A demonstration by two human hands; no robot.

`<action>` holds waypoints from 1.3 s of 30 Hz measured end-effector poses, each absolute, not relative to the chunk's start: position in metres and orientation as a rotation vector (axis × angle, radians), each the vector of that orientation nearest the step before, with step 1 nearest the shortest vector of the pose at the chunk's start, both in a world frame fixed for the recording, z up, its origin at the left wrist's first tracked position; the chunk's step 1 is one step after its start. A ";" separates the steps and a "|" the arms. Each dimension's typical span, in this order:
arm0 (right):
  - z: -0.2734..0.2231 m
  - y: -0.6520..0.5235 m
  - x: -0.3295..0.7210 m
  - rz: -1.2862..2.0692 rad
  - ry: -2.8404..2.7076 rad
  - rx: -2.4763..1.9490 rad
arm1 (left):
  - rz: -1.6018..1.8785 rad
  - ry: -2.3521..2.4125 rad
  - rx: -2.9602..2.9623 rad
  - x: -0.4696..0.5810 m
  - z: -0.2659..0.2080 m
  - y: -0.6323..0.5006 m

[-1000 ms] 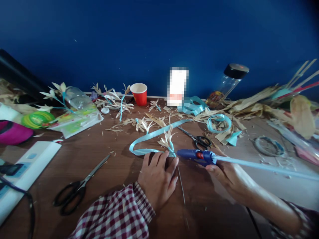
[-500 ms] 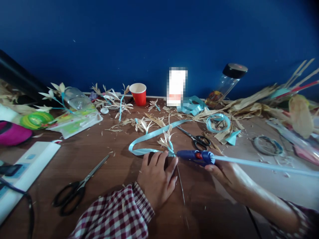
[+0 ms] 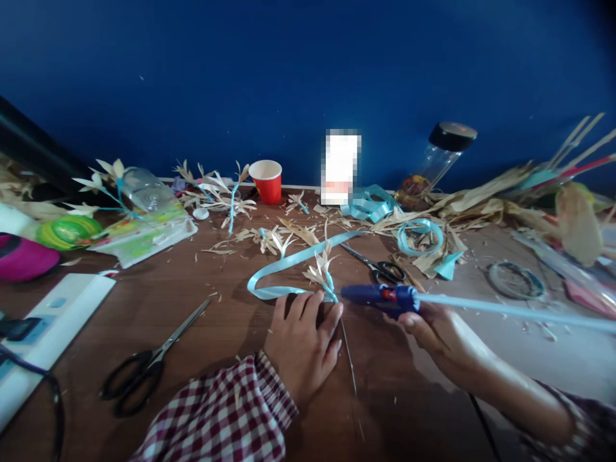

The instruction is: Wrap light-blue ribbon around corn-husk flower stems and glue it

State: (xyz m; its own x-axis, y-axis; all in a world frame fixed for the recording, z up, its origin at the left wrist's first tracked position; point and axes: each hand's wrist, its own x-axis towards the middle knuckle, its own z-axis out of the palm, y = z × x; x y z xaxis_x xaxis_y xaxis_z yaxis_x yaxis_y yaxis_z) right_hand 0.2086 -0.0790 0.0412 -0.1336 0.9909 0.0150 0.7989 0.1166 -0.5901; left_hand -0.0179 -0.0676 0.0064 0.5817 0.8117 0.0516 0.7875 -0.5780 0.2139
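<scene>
My left hand (image 3: pixel 304 343) rests on the table, its fingers closed around the lower stem of a small flower (image 3: pixel 321 268) made of pale dried-husk petals. The end of a light blue ribbon (image 3: pixel 293 260) is also at those fingertips, and the rest loops away behind. A thin wire (image 3: pixel 350 359) runs from under the fingers toward me. My right hand (image 3: pixel 440 337) grips a blue glue gun (image 3: pixel 373 296), its nozzle just right of the stem and slightly apart from it. A long translucent glue stick (image 3: pixel 505 309) sticks out of its back.
Scissors (image 3: pixel 144 372) lie at left by a white power strip (image 3: pixel 72 321); another pair of scissors (image 3: pixel 380 266) is behind the glue gun. Farther back are a red paper cup (image 3: pixel 267 183), a tilted jar (image 3: pixel 440 157), ribbon coils (image 3: pixel 421 237), finished flowers (image 3: pixel 231 199) and husk scraps.
The glue gun has drawn back slightly to the right from the stem, its rear end a little higher. My left hand stays in place on the flower and ribbon.
</scene>
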 end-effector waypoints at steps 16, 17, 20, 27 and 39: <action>0.000 -0.010 0.149 0.561 -1.787 -1.692 | 0.261 1.385 2.614 -0.016 0.006 -0.068; -0.001 -0.010 0.148 0.562 -1.795 -1.687 | 0.264 1.394 2.609 -0.016 0.006 -0.068; -0.001 -0.010 0.148 0.543 -1.811 -1.671 | 0.268 1.402 2.605 -0.016 0.006 -0.068; 0.000 -0.012 0.147 0.507 -1.811 -1.695 | 0.279 1.390 2.600 -0.016 0.006 -0.069; 0.000 -0.013 0.146 0.485 -1.832 -1.680 | 0.282 1.383 2.582 -0.018 0.006 -0.068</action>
State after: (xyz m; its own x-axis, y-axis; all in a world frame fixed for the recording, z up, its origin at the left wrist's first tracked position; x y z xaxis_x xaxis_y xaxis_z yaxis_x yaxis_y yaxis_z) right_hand 0.1459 -0.0128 -0.0002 -0.0195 0.9830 0.1824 0.7640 0.1324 -0.6315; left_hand -0.0178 -0.0683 0.0058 0.5446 0.8355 0.0737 0.7975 -0.5430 0.2628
